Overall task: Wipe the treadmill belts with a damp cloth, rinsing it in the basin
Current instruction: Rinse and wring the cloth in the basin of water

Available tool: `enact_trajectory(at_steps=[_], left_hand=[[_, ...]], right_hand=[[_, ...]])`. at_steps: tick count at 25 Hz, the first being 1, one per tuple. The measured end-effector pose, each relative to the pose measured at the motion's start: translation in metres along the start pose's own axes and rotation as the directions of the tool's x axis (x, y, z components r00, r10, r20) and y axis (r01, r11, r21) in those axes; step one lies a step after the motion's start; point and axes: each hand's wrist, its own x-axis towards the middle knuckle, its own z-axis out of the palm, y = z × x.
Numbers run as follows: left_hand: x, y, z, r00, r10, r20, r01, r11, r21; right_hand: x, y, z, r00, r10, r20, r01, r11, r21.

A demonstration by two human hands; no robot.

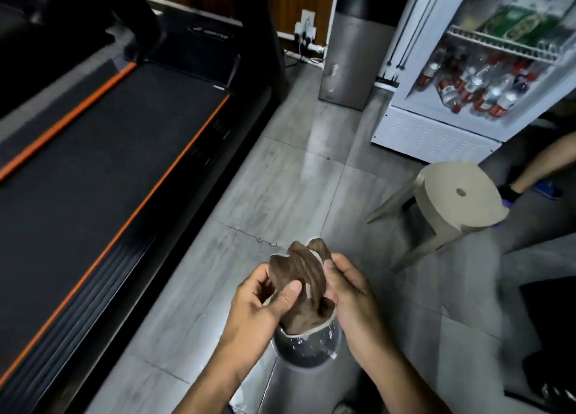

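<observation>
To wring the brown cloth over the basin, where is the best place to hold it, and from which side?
Probably by its two ends. The brown cloth is already bunched into a twisted roll above the basin, so it offers a thick bundle. The left hand grips it from the left, the right hand from the right; opposite grips should let the roll be twisted, with water falling into the basin.

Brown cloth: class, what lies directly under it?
Under the brown cloth sits a metal basin on the floor; the cloth and both hands cover part of its rim and inside.
</observation>
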Motion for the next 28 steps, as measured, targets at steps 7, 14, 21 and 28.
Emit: enact_trajectory(at_steps=[7,14,21,28], left_hand=[[-0.033,0.068,-0.029,0.997,0.014,-0.075,-0.024,0.991,-0.134],[-0.062,0.107,-0.080,0.983,0.098,-0.154,-0.068,0.980,0.188],[-0.101,0.150,-0.136,0.964,-0.089,-0.251,0.052,0.987,-0.152],[-0.140,0.169,-0.193,0.875,-0.018,-0.483,0.005,1.000,-0.028]], right_hand=[[-0.021,-0.059,0.029,0.949,0.035,0.313,-0.063,0.995,0.080],[-0.026,-0.112,0.049,0.904,-0.069,0.421,0.173,0.962,-0.213],[-0.021,-0.148,0.078,0.993,-0.021,0.117,0.056,0.951,-0.303],[-0.014,-0.183,0.110,0.910,0.004,0.415,0.180,0.897,-0.404]])
